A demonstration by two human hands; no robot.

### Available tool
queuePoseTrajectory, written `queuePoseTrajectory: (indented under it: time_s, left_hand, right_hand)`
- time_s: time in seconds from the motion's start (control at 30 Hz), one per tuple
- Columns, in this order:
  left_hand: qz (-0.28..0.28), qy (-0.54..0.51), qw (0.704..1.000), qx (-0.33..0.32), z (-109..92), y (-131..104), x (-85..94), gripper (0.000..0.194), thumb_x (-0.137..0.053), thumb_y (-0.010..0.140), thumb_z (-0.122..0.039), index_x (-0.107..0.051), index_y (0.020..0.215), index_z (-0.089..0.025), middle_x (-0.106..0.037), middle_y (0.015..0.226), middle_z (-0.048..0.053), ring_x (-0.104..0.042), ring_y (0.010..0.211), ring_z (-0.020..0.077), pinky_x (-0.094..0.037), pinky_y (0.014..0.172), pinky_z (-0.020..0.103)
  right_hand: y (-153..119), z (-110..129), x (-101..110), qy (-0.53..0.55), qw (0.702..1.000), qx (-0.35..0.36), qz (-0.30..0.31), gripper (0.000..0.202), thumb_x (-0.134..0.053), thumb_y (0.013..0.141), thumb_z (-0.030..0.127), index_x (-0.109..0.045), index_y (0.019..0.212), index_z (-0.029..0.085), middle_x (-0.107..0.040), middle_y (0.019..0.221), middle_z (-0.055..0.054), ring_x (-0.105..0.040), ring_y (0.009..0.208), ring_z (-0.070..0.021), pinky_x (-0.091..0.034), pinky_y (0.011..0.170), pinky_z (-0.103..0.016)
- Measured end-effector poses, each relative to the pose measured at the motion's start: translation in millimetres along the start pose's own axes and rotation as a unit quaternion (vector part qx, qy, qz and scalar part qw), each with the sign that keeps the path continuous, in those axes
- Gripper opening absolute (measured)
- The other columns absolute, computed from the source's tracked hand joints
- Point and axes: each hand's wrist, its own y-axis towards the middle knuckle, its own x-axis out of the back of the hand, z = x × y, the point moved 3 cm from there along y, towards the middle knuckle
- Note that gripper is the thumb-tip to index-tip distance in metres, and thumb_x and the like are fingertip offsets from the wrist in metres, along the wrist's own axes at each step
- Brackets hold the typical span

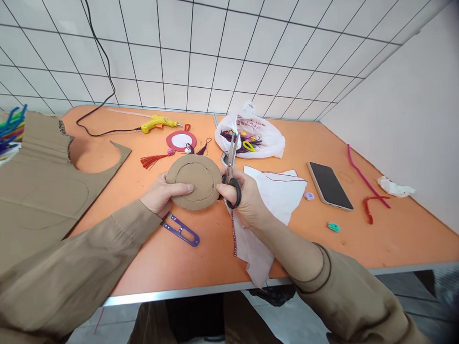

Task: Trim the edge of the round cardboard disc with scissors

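My left hand [164,194] grips the left side of a round cardboard disc [199,173], its thumb lying across the face. A smaller circle is marked or cut within the disc. In my right hand [245,195] are black-handled scissors [232,162], their blades pointing up and away beside the disc's right edge. The right fingers sit close against that edge. Under the right wrist lies white cloth [279,191] with a dark red trim. A purple compass-like ruler [182,229] rests below the left hand.
Cut cardboard [36,195] covers the left side, near pipe cleaners [7,134]. Behind are a yellow glue gun [159,123], a red-rimmed disc [181,140] with a red tassel [154,160], and a plastic bag [271,141] of craft bits. A phone [330,185] lies right.
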Motion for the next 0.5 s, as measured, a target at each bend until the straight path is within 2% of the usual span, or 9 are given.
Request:
queuePoseTrajectory:
  time_s: [0.3,0.5]
  left_hand:
    - [0.04,-0.011,0.999,0.017,1.7,-3.8,-3.4,0.048,-0.085,0.056,-0.016,-0.076,0.104,-0.02,-0.077,0.103,0.008,-0.068,0.104,0.0304,-0.055,0.091,0.041]
    - [0.024,-0.038,0.999,0.029,3.9,-3.5,-1.3,0.034,-0.082,0.067,-0.03,-0.077,0.099,-0.018,-0.077,0.103,0.01,-0.07,0.099,0.0295,-0.055,0.09,0.041]
  right_hand:
    - [-1.5,-0.3,-0.3,-0.015,1.0,0.004,0.013,0.029,-0.078,0.06,0.028,-0.06,0.082,0.02,-0.052,0.067,0.005,-0.047,0.066,-0.0141,-0.037,0.061,-0.029]
    - [-3.0,-0.5,-3.3,-0.036,0.999,-0.013,0.029,0.027,-0.077,0.061,0.029,-0.058,0.078,0.02,-0.049,0.065,0.005,-0.044,0.065,-0.0143,-0.034,0.061,-0.029]
